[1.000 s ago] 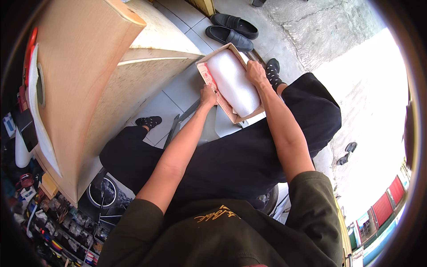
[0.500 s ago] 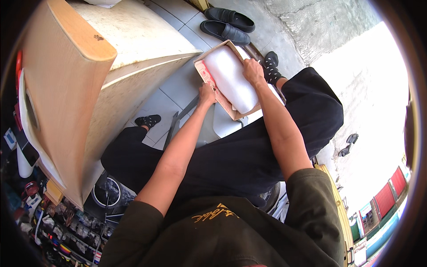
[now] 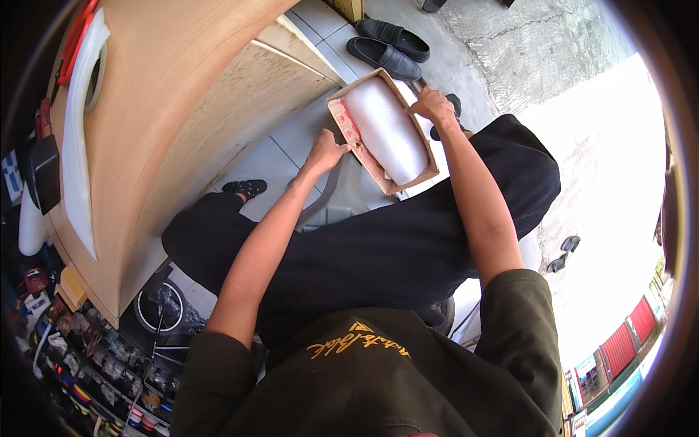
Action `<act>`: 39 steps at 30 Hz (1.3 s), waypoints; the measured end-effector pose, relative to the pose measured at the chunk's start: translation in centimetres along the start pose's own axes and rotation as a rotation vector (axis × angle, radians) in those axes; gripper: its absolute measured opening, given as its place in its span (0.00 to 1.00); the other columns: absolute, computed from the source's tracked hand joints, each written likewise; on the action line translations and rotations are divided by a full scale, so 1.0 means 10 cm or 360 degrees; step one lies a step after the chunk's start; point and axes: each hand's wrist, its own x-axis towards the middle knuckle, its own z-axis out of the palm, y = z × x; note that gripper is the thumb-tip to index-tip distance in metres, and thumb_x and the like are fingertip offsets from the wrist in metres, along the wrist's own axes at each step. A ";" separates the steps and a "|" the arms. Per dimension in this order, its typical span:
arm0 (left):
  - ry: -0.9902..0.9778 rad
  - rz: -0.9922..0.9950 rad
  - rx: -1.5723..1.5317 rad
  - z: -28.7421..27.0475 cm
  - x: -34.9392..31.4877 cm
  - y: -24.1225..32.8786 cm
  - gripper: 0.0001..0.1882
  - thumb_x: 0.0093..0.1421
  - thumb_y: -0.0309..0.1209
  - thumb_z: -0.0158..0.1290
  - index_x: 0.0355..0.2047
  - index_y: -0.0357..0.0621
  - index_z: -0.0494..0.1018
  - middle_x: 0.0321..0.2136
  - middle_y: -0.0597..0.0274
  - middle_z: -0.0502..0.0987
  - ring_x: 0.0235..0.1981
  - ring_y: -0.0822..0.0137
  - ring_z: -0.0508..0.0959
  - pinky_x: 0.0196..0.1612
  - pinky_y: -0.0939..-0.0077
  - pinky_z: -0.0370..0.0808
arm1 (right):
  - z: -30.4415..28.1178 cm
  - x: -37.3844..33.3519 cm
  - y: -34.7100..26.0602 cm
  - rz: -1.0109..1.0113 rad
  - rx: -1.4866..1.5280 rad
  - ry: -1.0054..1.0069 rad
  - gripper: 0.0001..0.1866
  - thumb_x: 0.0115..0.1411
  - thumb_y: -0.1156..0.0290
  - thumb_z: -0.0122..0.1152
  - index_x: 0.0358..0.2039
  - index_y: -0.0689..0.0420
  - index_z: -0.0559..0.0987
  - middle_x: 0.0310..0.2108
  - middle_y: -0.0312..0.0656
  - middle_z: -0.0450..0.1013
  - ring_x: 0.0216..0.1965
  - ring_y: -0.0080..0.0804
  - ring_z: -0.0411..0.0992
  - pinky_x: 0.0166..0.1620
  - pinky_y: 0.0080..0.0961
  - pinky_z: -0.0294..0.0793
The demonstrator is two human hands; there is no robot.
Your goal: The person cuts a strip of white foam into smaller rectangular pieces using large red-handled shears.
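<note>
Two bare hands work at an open cardboard box (image 3: 364, 149) that rests on the seated person's knees, above a tiled floor (image 3: 273, 149) and beside a large wooden counter (image 3: 182, 109). Inside the box lies a bundle wrapped in bubble wrap (image 3: 386, 131), which fills most of the interior and stands slightly proud of the rim. The left hand (image 3: 324, 151) sits at the near long side of the box, fingers curled against the printed flap; whether it actually pinches the flap or only presses on it cannot be told from this view. The right hand (image 3: 433, 105) rests on the far corner, fingers closed over the box edge next to the bundle. To seat the bundle well, judged from its position, keep the box level across the knees, since it overhangs them and has no other support. Steady one long side with the left hand while the right presses the wrap down evenly along its length, not at one end, so the bundle does not tilt. Keep fingertips on the cardboard rim and clear of the gap between wrap and wall. A pair of black shoes (image 3: 386, 40) stands on the floor just beyond the box, apart from it.
</note>
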 end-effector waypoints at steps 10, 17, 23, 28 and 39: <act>-0.0588 0.0432 -0.0020 -0.65 -1.51 -0.23 0.33 0.61 0.47 0.53 0.58 0.38 0.60 0.55 0.46 0.69 0.52 0.50 0.72 0.54 0.62 0.68 | -0.91 -0.78 -0.02 -0.0401 0.0514 0.0610 0.32 0.49 0.53 0.65 0.51 0.59 0.73 0.48 0.52 0.74 0.50 0.47 0.72 0.51 0.35 0.70; -0.0486 0.0354 0.0160 -0.48 -1.61 -0.50 0.36 0.56 0.47 0.55 0.58 0.38 0.59 0.50 0.41 0.71 0.52 0.45 0.71 0.53 0.61 0.67 | -0.26 -1.60 -0.39 -0.0577 0.0598 0.0216 0.27 0.52 0.56 0.63 0.46 0.64 0.74 0.43 0.55 0.75 0.46 0.48 0.74 0.49 0.39 0.71; -0.0426 0.0420 0.0149 -0.36 -1.53 -0.55 0.32 0.56 0.46 0.55 0.53 0.36 0.64 0.48 0.40 0.72 0.52 0.46 0.71 0.53 0.61 0.68 | 0.65 -0.61 -0.28 -0.0222 -0.0002 -0.0149 0.29 0.54 0.59 0.59 0.51 0.65 0.69 0.48 0.61 0.70 0.50 0.53 0.71 0.52 0.44 0.70; -0.0422 0.0521 0.0034 -0.32 -1.41 -0.72 0.31 0.55 0.47 0.55 0.50 0.35 0.66 0.48 0.39 0.71 0.51 0.45 0.71 0.53 0.60 0.68 | 0.79 -0.57 -0.41 0.0325 0.0093 0.0493 0.30 0.49 0.68 0.61 0.51 0.60 0.61 0.49 0.52 0.61 0.52 0.56 0.64 0.51 0.51 0.68; -0.0494 0.0518 -0.0231 -0.32 -1.54 -0.70 0.32 0.52 0.42 0.60 0.54 0.42 0.66 0.44 0.42 0.72 0.47 0.46 0.73 0.51 0.62 0.69 | 1.21 0.12 0.29 -0.0040 0.0425 0.0477 0.15 0.57 0.70 0.47 0.42 0.56 0.78 0.41 0.57 0.74 0.45 0.57 0.72 0.48 0.50 0.71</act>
